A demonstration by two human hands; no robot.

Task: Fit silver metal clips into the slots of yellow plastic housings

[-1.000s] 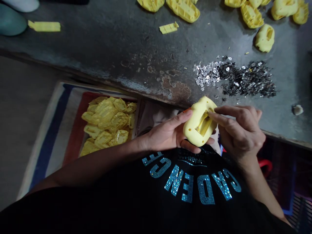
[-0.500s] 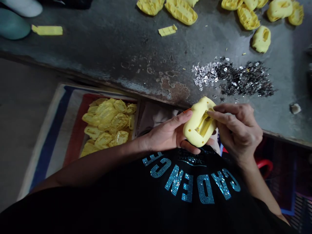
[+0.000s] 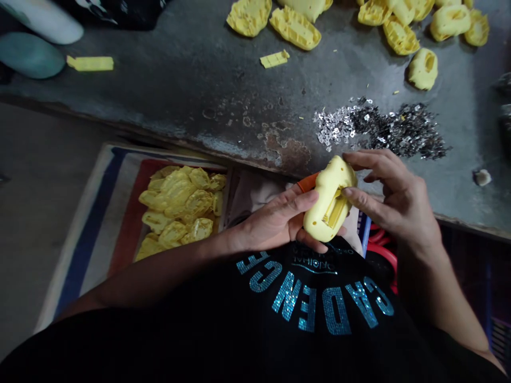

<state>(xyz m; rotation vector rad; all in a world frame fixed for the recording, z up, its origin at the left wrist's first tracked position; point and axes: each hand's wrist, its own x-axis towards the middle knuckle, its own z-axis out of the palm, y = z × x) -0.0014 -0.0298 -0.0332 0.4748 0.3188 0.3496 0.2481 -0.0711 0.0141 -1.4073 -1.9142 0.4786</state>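
A rounded yellow plastic shell [image 3: 319, 221] with a long battery slot [image 3: 336, 210] and small screw holes is held over my lap, slot side up. My left hand [image 3: 275, 221] is closed around its left side, thumb on top and fingers beneath. An orange band [image 3: 307, 183] is on one left finger. My right hand [image 3: 403, 205] grips the shell's upper right end, thumb at the upper end of the slot, index finger at the far edge. Whether a small part sits under that thumb cannot be seen. Beyond lies a pile of small metal contact plates [image 3: 399, 130].
On the grey bench [image 3: 179, 80] are more yellow shells [image 3: 295, 27], a yellow strip [image 3: 274, 59] and another strip [image 3: 93, 64]. A box of yellow shells [image 3: 175, 197] stands below left, beside striped cloth [image 3: 90, 213]. Red handles [image 3: 381, 255] show below right.
My right hand has shifted: the index finger has left the slot for the shell's far edge, and the thumb now presses at the slot. My left hand keeps its hold.
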